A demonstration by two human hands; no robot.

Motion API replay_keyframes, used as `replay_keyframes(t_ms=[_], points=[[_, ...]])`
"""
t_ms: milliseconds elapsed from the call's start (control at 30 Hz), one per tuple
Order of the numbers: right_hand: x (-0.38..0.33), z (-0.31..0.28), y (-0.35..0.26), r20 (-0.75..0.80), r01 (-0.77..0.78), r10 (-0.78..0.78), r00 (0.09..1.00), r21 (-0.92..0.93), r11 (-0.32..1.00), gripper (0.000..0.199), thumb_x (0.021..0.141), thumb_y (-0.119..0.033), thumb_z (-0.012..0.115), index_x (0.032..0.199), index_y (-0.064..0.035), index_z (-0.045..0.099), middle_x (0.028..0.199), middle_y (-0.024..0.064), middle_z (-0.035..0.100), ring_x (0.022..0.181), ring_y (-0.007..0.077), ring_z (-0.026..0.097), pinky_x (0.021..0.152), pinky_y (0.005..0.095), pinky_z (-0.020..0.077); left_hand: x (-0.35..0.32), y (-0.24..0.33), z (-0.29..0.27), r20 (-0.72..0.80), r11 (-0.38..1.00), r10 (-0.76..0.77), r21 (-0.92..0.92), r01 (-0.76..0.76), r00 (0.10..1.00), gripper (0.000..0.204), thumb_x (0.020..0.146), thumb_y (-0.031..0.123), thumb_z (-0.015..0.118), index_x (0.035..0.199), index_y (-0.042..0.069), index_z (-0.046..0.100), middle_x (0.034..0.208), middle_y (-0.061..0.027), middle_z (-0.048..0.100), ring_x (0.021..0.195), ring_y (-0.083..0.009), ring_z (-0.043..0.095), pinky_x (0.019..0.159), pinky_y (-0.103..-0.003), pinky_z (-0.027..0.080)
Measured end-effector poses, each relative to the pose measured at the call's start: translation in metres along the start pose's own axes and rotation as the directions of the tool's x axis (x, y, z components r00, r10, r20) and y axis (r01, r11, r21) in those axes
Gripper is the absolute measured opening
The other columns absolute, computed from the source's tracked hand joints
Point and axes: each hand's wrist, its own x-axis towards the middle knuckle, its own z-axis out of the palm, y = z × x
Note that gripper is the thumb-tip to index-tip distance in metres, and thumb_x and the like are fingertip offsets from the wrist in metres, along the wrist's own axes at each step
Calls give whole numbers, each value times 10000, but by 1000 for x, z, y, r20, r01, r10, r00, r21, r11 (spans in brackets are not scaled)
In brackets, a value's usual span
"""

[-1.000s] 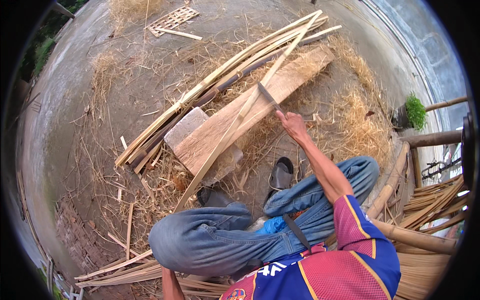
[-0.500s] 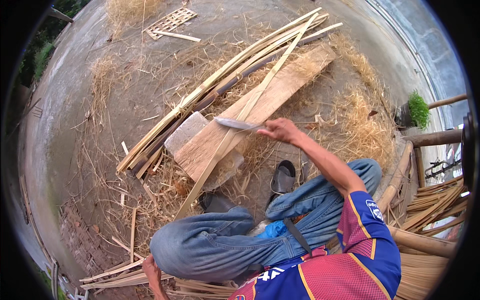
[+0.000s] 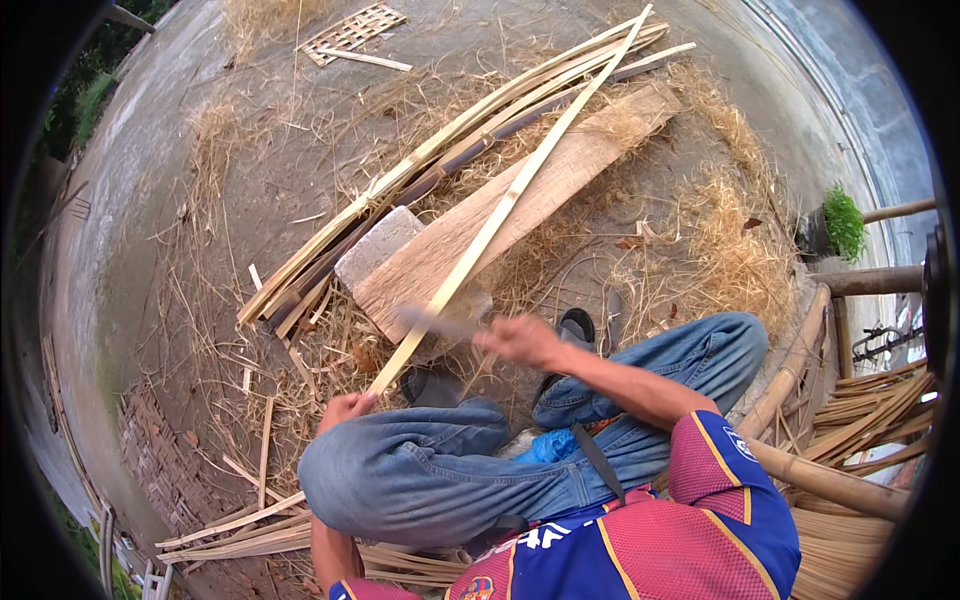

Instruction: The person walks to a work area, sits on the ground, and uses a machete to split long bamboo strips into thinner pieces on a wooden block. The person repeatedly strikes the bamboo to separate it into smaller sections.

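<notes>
A long pale bamboo strip (image 3: 510,195) lies slantwise across a wooden plank (image 3: 600,150), its far end reaching past the plank. My left hand (image 3: 347,408), beside my left knee, has its fingers closed on the strip's near end. In my closed right hand (image 3: 520,340) is the handle of a knife (image 3: 435,322). The blade, smeared by motion, points left and crosses the strip near the plank's lower end; whether it touches the strip I cannot tell. A pale stone block (image 3: 380,248) sits under the plank's left edge.
Bamboo lengths (image 3: 440,160) lie in a bundle beyond the plank. More strips (image 3: 240,535) are at my lower left. Curly shavings (image 3: 725,250) cover the ground. A bamboo rail (image 3: 830,480) and a potted plant (image 3: 840,225) stand at right; a woven lattice piece (image 3: 355,32) lies far off.
My left hand has come up from the strips at lower left and taken hold of the long strip's near end. My right hand has moved the knife nearer and to the left.
</notes>
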Motion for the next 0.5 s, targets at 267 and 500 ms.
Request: replay_keyframes(t_ms=[267,500], points=[[20,-47,80,-513,36,-176,840,-272,962,624,935,-633,563,637,-86,527,520,64,546,440,197,533,403,404,417,-24,5,-10,78,911,-48,-405,75,996,328,969,399,666,867,87,658,666,27,596,559,-81,524,509,-266,416],[30,-79,112,-510,-200,200,837,56,978,653,948,-666,516,628,-98,481,493,43,475,433,185,469,412,410,378,-42,-55,-43,82,909,-94,-399,119,992,286,965,349,656,861,83,659,669,20,601,557,-81,528,495,-266,411]])
